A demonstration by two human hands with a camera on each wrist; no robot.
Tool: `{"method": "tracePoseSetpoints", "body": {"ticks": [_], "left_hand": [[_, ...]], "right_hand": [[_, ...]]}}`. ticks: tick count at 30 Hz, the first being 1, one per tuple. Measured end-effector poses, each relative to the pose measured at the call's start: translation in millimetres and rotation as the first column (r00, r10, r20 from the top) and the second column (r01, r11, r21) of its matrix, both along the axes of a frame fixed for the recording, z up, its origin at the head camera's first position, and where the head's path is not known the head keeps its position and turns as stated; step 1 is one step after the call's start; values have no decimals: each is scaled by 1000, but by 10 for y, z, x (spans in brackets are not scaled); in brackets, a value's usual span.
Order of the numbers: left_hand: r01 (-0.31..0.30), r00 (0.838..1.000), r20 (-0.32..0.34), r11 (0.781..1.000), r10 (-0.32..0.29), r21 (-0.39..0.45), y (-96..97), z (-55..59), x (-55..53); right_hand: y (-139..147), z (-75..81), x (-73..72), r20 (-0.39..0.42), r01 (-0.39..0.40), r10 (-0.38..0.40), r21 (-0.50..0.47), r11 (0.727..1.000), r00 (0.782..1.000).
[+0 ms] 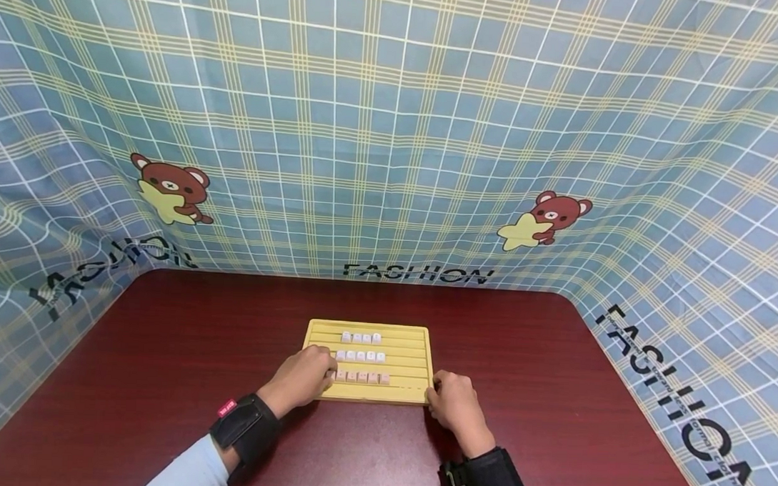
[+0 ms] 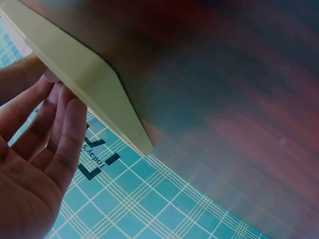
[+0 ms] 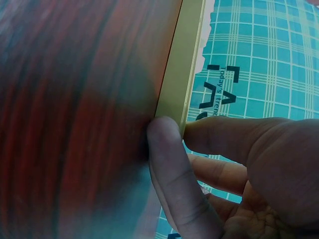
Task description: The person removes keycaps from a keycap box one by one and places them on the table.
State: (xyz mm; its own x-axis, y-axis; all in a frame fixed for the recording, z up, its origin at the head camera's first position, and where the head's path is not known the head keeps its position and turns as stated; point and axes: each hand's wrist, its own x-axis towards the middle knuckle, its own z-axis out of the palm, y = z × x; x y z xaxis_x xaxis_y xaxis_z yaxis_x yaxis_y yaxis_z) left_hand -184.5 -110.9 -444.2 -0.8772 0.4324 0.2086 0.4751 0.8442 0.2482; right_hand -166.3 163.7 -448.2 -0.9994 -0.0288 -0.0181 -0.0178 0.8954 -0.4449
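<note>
A yellow grooved board (image 1: 412, 395) lies flat on the table, bearing three rows of keycaps. White keycaps make up the back row (image 1: 362, 338) and the middle row (image 1: 361, 356); the front row (image 1: 362, 377) is pinkish. My left hand (image 1: 303, 378) reaches over the board's left side, its fingertips at the left end of the front row. In the left wrist view its thumb and finger pinch a pale keycap (image 2: 51, 75), mostly hidden by the fingers. At the front right corner, my right hand (image 1: 457, 406) pinches the board's edge (image 3: 177, 84) between thumb and finger.
The dark red table (image 1: 185, 357) extends around the board on all sides. A blue checked cloth (image 1: 366, 163) with printed bears and lettering hangs behind and at both sides of the table. Each wrist wears a black band (image 1: 247, 427).
</note>
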Motion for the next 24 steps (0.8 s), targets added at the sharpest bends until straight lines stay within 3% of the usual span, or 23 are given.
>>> {"method": "tracePoseSetpoints", "body": {"ticks": [9,18,24], "left_hand": [[42,998,-34,999,-43,-12,-28,28,6],[46,995,-88,998,-49,-41,-59,59,28],[28,996,-82,999,-29,-22,-98,116,16]], "right_hand": [[0,-19,-9,-9,5,-5,-2,1000,1000],[-14,-45,-2,-31,3,-3,-5,1000,1000],[-8,-30,0,-41,4,-4,-2,1000,999]]}}
